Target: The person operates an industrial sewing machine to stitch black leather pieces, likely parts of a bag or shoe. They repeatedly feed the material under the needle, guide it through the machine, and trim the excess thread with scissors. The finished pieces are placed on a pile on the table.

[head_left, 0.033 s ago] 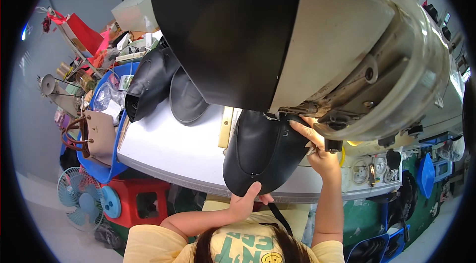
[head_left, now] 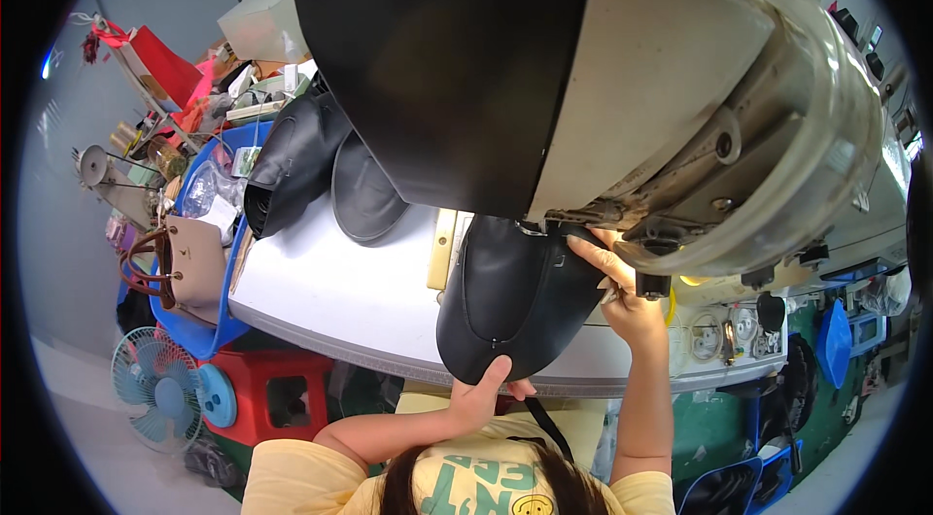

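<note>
A black shoe upper [head_left: 498, 296] lies under the head of a sewing machine [head_left: 442, 78], its rounded toe reaching past the table's front edge. My left hand [head_left: 478, 400] grips that toe, thumb on top and fingers beneath. At the right side of the upper, close to the needle area, my right hand [head_left: 622, 287] has its fingers stretched over the edge, while its other fingers are curled. A small metallic thing [head_left: 610, 294] shows against its palm, too small to name. The machine head hides the upper's far end.
More black shoe uppers [head_left: 369, 189] lie at the left of the white table [head_left: 321, 291]. Beyond them stands a blue bin [head_left: 216, 335] with a beige handbag [head_left: 194, 267]. A red stool [head_left: 267, 394] and a fan [head_left: 165, 389] are lower left. Bobbins [head_left: 746, 323] sit at right.
</note>
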Demonstrator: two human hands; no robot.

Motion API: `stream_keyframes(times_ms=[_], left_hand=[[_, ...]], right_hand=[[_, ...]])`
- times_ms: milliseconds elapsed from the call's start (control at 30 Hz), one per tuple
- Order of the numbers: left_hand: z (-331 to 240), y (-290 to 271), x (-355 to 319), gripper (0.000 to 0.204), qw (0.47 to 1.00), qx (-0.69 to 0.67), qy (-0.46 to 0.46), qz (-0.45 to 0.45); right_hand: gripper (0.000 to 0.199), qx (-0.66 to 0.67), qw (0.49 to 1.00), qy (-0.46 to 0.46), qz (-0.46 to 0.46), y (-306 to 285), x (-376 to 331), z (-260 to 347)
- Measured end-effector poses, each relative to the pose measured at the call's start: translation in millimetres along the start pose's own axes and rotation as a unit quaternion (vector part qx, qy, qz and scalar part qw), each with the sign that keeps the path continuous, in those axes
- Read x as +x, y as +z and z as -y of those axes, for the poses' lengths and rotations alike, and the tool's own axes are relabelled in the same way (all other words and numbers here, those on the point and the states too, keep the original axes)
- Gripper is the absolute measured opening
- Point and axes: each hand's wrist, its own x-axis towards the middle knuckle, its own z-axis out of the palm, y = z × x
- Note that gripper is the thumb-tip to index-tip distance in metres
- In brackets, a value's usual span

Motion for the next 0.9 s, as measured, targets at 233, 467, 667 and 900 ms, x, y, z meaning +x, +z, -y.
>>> stream_keyframes(times_ms=[233, 467, 667, 900], left_hand=[[-9.0, 10.3, 12.8, 0.037, 1.0, -0.014, 0.005, -0.019], [-11.7, 9.5, 15.1, 0.037, 0.995, -0.033, -0.083, 0.032], [-68.4, 34.5, 2.9, 0.036, 0.806, 0.356, 0.43, 0.197], [-83.1, 34.2, 68.8, 0.049, 0.578, 0.705, 0.408, -0.044]], right_hand=[[0.031, -0.033, 0.996, 0.076, 0.023, 0.0, 5.4, -6.2], [0.046, -0.088, 0.994, 0.064, 0.027, -1.3, 11.0, -6.3], [0.01, -0.062, 0.998, 0.001, -0.025, 4.9, 15.0, -8.1], [0.054, -0.089, 0.991, -0.081, -0.056, 4.5, 7.8, -5.9]])
